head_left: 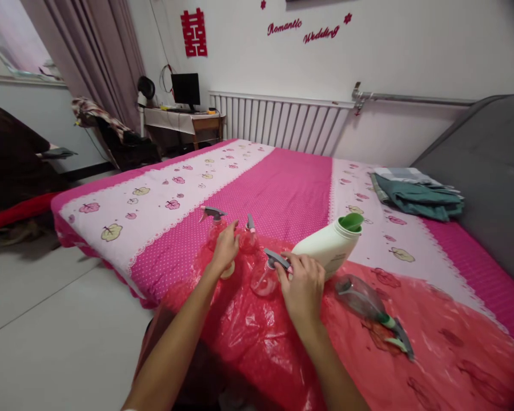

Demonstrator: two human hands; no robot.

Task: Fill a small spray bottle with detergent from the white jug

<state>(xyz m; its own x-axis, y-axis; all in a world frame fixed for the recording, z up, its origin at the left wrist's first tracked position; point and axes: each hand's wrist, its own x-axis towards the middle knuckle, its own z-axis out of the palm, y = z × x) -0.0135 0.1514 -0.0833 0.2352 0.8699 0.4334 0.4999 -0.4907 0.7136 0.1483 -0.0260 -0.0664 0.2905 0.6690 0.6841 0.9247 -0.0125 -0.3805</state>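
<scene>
My right hand [302, 285] is closed round the grey trigger head of a clear spray bottle [264, 281], which stands on red plastic sheeting [257, 325]. To the left, my left hand [226, 249] has fingers stretched forward, partly hidden, beside another spray bottle [215, 227] with a grey head. A third spray bottle [248, 235] stands just right of that hand. A small pale round thing [228, 270] lies under the left wrist. Behind my right hand leans a white jug [330, 245] with a green opening. A grey-green spray bottle [364, 299] lies on its side at the right.
The sheeting covers the near part of a bed with a pink patterned cover [282, 182]. Folded clothes [417, 194] lie near the grey headboard [484, 154]. A radiator [282, 120] lines the wall. At the back left are a desk [175, 121] with a monitor [185, 89] and a chair [120, 137].
</scene>
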